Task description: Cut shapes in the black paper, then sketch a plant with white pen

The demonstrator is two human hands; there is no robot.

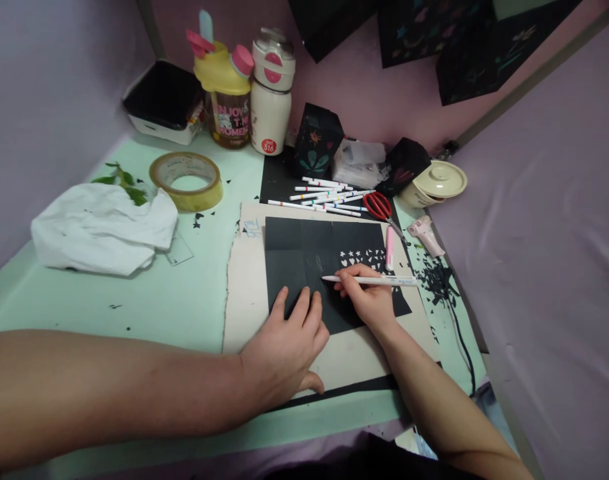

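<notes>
A sheet of black paper (pixel 284 247) with fold creases lies on a pale board (pixel 244 280) with a torn left edge. My left hand (pixel 289 340) rests with spread fingers on the lower part of the sheet. In my right hand (pixel 367 293) is a slim white pen (pixel 384 281), its tip at the middle of the sheet, just below a faint sketched outline. Small cut-out hearts, stars and triangles show pale through the sheet's right part. A pink cutter or capped pen (pixel 389 248) lies across the sheet's upper right edge.
Behind the sheet lie several white markers (pixel 329 195) and red-handled scissors (pixel 379 207). A tape roll (pixel 186 180) and white cloth (pixel 104 227) are at left. Bottles (pixel 272 100) stand at the back. On the right are a pink glue gun (pixel 426 236), its cord and black scraps (pixel 434 283).
</notes>
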